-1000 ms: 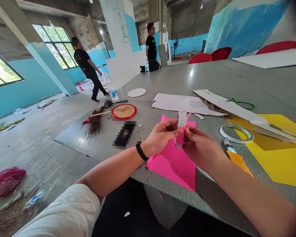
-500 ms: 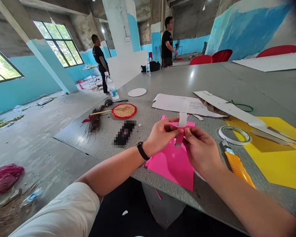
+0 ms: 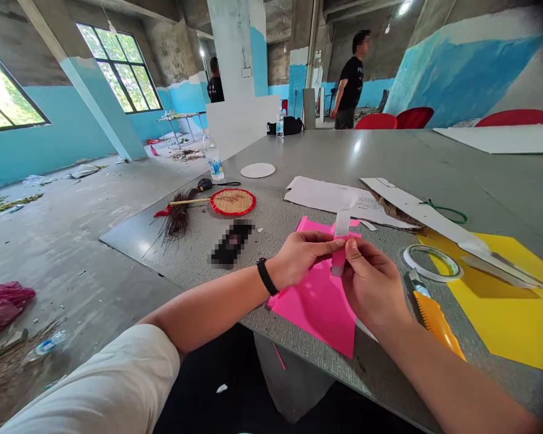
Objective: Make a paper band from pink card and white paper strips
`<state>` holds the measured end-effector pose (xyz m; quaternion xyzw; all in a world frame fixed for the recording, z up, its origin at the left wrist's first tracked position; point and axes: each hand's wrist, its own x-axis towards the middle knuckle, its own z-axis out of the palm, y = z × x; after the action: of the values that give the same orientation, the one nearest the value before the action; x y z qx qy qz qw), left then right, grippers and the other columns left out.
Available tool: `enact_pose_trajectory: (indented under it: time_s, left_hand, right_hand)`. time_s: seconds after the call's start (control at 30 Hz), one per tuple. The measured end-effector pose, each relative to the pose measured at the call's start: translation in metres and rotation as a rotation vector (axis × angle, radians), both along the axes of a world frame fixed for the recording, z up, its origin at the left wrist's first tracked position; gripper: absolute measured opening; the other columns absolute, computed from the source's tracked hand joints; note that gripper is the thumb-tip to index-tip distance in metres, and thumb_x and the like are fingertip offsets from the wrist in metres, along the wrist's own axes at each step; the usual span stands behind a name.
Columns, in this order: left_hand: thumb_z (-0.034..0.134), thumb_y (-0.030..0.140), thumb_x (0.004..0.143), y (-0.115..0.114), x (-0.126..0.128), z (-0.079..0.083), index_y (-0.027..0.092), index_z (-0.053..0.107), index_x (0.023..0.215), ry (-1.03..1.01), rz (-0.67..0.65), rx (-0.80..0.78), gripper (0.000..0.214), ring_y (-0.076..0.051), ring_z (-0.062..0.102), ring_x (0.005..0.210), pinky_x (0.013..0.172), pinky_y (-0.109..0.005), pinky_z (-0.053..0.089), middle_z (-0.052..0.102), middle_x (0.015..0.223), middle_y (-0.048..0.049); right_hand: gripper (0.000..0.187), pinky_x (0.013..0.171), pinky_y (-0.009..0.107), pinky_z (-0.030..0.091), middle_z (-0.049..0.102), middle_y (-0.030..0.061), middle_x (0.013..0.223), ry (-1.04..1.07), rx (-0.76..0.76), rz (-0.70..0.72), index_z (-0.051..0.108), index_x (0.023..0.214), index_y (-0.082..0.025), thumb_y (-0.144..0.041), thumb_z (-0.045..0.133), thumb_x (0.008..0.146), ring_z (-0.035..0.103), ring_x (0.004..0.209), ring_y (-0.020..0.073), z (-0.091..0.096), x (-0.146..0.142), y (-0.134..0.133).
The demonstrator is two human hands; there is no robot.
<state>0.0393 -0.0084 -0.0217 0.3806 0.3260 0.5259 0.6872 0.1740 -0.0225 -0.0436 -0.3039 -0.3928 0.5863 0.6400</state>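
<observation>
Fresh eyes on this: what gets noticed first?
Likely the bright pink sheet at the near edge of the table, beneath the left hand and right hand, which pinch a narrow strip. Then the yellow sheet at right, and the red-rimmed woven fan at left.

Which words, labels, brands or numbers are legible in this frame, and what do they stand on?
None legible.
Torn white board: printed lines, too small.
Nearer bottle: blue label, too blurred.
Farther bottle: label, too small.
Tape roll: print inside the core, too small.
Shirt beside the pillar: pale marks, too small.
</observation>
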Motion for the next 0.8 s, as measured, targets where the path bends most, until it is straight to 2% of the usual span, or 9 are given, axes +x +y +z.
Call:
enact_pose_trajectory:
  time_s: [0.17, 0.3, 0.47, 0.53, 0.63, 0.8]
  left_hand:
    - [0.111, 0.039, 0.048, -0.003, 0.005, -0.004, 0.012, 0.077, 0.081, -0.078, 0.086, -0.022, 0.054, -0.011, 0.069, 0.078, 0.086, -0.031, 0.052, 0.077, 0.084, -0.0035]
    - [0.111, 0.037, 0.048, -0.002, 0.009, -0.012, 0.012, 0.078, 0.08, -0.163, 0.079, -0.046, 0.052, -0.011, 0.068, 0.077, 0.08, -0.029, 0.051, 0.077, 0.083, -0.004]
    - [0.108, 0.034, 0.056, -0.004, 0.014, -0.013, 0.014, 0.074, 0.079, -0.236, 0.057, -0.034, 0.046, -0.011, 0.065, 0.071, 0.067, -0.028, 0.047, 0.074, 0.08, -0.0015]
    - [0.109, 0.033, 0.054, -0.005, 0.014, -0.009, 0.014, 0.074, 0.08, -0.246, 0.069, -0.013, 0.048, -0.011, 0.067, 0.074, 0.072, -0.028, 0.05, 0.074, 0.081, -0.0012]
    - [0.109, 0.041, 0.056, -0.004, 0.012, -0.003, 0.014, 0.074, 0.083, -0.247, 0.075, -0.001, 0.051, -0.011, 0.071, 0.078, 0.083, -0.028, 0.055, 0.076, 0.083, -0.0013]
    - [0.106, 0.037, 0.063, -0.003, 0.009, 0.003, 0.014, 0.074, 0.083, -0.214, 0.097, -0.008, 0.044, -0.013, 0.072, 0.076, 0.084, -0.031, 0.057, 0.076, 0.083, -0.0026]
  right_hand:
    - [0.047, 0.077, 0.031, 0.055, 0.073, 0.003, 0.09, -0.061, -0.002, -0.021, 0.079, 0.092, -0.023, -0.058, 0.101, 0.069, 0.066, 0.083, 0.0153, -0.004, 0.002, 0.002]
    - [0.049, 0.061, 0.029, 0.047, 0.068, 0.0008, 0.078, -0.071, -0.029, -0.037, 0.078, 0.088, -0.021, -0.058, 0.102, 0.067, 0.056, 0.066, 0.0117, -0.005, -0.001, 0.003]
    - [0.05, 0.054, 0.026, 0.043, 0.065, -0.0007, 0.074, -0.029, -0.025, -0.11, 0.077, 0.085, -0.022, -0.058, 0.103, 0.063, 0.053, 0.061, 0.0103, -0.003, -0.006, 0.002]
    - [0.047, 0.055, 0.027, 0.045, 0.065, -0.0006, 0.073, -0.014, -0.013, -0.124, 0.076, 0.085, -0.023, -0.056, 0.103, 0.065, 0.053, 0.061, 0.0104, -0.002, -0.005, 0.002]
    - [0.045, 0.061, 0.028, 0.05, 0.067, 0.0005, 0.078, 0.021, -0.016, -0.101, 0.075, 0.085, -0.022, -0.051, 0.104, 0.066, 0.057, 0.066, 0.0114, 0.0, -0.001, 0.004]
    - [0.04, 0.076, 0.033, 0.058, 0.069, 0.0029, 0.088, 0.026, -0.013, -0.05, 0.074, 0.087, -0.021, -0.049, 0.1, 0.074, 0.066, 0.081, 0.0155, 0.001, 0.005, 0.008]
